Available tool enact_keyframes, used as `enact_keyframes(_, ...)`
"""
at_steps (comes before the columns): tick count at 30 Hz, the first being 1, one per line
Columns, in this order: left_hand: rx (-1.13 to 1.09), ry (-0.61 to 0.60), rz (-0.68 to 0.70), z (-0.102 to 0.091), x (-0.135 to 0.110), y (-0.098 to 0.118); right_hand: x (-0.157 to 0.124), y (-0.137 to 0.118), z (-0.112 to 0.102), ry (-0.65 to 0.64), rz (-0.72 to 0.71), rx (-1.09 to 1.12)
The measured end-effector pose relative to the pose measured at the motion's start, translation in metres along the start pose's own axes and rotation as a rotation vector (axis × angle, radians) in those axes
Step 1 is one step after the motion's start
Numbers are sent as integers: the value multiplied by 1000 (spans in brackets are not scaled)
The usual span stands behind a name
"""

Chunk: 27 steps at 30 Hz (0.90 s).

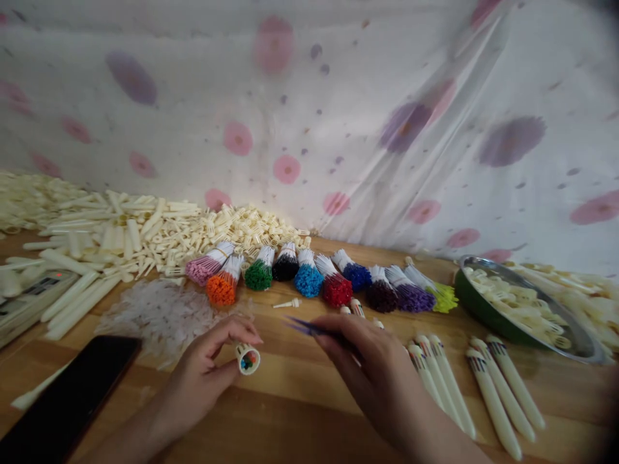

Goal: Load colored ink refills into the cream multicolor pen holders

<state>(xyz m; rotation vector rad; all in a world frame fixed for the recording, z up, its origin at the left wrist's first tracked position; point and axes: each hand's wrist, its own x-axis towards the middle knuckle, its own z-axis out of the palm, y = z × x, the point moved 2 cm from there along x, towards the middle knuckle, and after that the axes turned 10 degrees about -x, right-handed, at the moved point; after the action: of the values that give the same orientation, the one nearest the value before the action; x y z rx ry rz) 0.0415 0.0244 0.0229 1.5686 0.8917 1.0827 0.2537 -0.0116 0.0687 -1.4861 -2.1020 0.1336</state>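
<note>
My left hand [213, 364] pinches a short cream slotted pen barrel piece [248, 361] between thumb and fingers. Its round open end faces me, and several coloured tips show inside. To the right, my right hand [370, 364] is closed on dark tweezers [304, 327], whose points reach left, apart from the barrel piece. Beyond both hands runs a row of bundled pen refills with white stems, among them orange [221, 289], green [258, 276], light blue [308, 281] and red [337, 288]. A small cream plunger part [288, 303] lies in front of the bundles.
Cream pen parts [159, 235] are heaped at the back left, with clear plastic bits [155, 312] before them. A black phone [72, 396] and a grey device [33, 306] lie left. Finished-looking multicolour pens [505, 386] and a green-sided metal bowl [488, 309] of parts stand right.
</note>
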Motion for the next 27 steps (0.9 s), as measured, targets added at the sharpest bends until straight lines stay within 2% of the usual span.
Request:
enact_keyframes(3, -1, 51, 26, 0, 2, -6, -9, -20, -4, 104, -223, -38)
enact_keyframes(6, -5, 48, 82, 1, 2, -9, -13, -29, 4, 177, -342, -85)
enact_keyframes(13, 24, 68, 111, 5, 1, -5, -14, -29, 15, 170, -349, -118)
enact_keyframes(27, -16, 30, 88, 6, -1, -5, -16, -30, 15, 214, -420, -145)
